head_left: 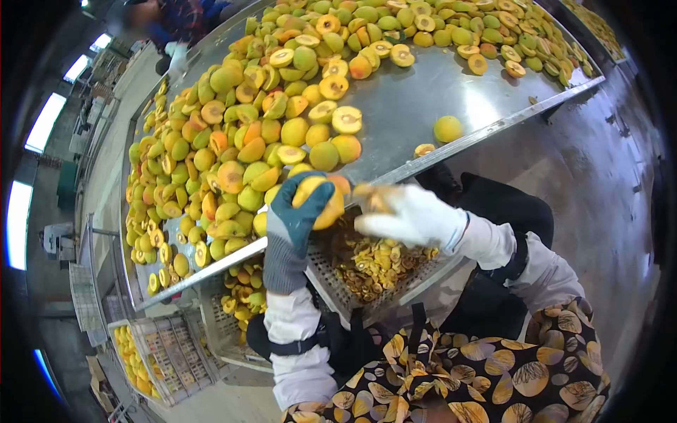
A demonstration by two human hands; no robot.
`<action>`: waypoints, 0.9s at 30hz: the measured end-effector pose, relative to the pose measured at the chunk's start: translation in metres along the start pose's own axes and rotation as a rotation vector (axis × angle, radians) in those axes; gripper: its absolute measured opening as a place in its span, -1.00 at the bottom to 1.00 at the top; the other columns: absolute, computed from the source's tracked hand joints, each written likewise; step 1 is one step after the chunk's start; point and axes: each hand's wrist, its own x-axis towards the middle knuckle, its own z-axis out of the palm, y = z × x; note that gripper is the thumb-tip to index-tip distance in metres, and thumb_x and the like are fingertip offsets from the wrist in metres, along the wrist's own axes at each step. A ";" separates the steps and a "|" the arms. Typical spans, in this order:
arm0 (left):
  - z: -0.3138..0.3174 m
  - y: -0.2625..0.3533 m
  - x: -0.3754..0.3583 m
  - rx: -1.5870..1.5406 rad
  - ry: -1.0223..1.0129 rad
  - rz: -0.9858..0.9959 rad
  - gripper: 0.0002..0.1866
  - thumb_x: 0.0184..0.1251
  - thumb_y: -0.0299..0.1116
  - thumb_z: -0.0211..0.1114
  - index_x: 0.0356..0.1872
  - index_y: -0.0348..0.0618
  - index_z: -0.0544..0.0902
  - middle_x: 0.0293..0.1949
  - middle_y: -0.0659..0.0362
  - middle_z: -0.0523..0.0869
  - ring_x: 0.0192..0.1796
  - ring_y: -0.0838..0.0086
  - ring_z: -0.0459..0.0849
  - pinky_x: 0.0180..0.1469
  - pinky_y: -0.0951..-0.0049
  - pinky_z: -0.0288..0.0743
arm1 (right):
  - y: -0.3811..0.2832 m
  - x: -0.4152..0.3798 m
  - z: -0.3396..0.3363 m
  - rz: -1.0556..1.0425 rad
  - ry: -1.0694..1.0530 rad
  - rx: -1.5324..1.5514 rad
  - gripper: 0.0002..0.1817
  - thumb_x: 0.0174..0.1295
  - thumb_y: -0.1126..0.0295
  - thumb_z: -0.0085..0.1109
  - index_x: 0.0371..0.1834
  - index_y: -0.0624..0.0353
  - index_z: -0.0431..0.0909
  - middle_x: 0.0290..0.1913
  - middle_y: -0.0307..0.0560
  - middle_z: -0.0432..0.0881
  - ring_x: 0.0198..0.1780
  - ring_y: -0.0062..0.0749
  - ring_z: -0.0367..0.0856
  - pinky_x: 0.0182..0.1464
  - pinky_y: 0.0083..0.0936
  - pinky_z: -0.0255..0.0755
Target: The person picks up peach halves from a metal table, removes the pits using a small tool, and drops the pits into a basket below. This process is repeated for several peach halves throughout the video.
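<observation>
My left hand (300, 222), in a grey glove with a teal palm, is closed around a yellow peach (328, 211) just over the metal table's front edge. Close to its right, my right hand (416, 218) in a white glove is smeared by motion, its fingers curled in. A blurred tan-brown piece (375, 199) shows at those fingers; I cannot tell what it is. Below both hands, a plastic crate (331, 282) holds yellow scraps and pits (381, 264). Whole and halved peaches (240, 148) lie heaped on the table right beyond my left hand.
The metal table (402, 99) has a raised front rim. One whole peach (448, 129) lies near that rim. Crates of peach halves (243, 289) stand under the table and at the lower left (151, 359). Another person (176, 35) is at the far left side.
</observation>
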 end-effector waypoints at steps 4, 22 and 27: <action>0.007 0.011 -0.045 0.134 -0.054 0.257 -0.63 0.64 -0.29 0.01 0.24 -0.32 0.53 0.17 -0.02 0.61 0.18 0.37 0.58 0.26 0.37 0.46 | -0.037 0.004 0.020 0.342 -0.063 0.755 -0.45 0.25 0.10 0.35 0.16 0.24 0.46 -0.54 -0.24 0.51 -0.71 -0.62 0.37 -0.65 -0.60 0.28; 0.019 -0.018 -0.085 0.634 0.446 0.447 -0.70 0.14 -0.48 0.46 -0.07 -0.18 0.69 0.08 0.07 0.61 0.14 0.24 0.61 0.20 0.28 0.45 | -0.037 -0.004 0.057 -0.316 0.153 -0.344 -0.57 0.38 -0.05 0.16 -0.33 0.13 0.50 -0.61 0.02 0.60 -0.58 -0.01 0.64 -0.57 -0.20 0.46; 0.024 -0.028 -0.085 0.489 0.516 0.345 -0.71 0.13 -0.46 0.46 -0.09 -0.16 0.69 0.06 0.08 0.62 0.04 0.25 0.66 0.08 0.34 0.53 | -0.037 -0.001 0.063 -0.312 0.166 -0.267 -0.54 0.38 -0.08 0.14 -0.32 0.15 0.55 -0.62 0.03 0.59 -0.58 0.00 0.63 -0.58 -0.19 0.46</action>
